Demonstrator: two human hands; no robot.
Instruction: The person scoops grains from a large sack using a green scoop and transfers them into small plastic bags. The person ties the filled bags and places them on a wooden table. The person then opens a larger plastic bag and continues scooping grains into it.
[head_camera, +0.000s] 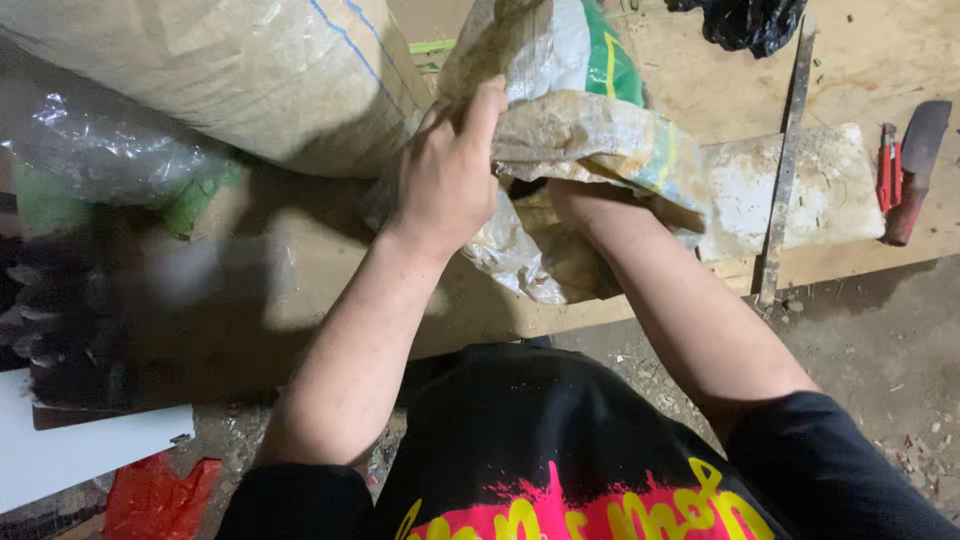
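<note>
My left hand (447, 175) clenches the rim of a crumpled woven sack (580, 135) lying on the wooden bench (300, 290) — my right hand (572, 205) is buried inside it, its grip hidden. A cleaver (915, 165) lies well apart.

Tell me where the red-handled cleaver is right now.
In the head view, the red-handled cleaver lies at the far right on the wooden board, beside a red-handled cutter and right of the white block.
</note>
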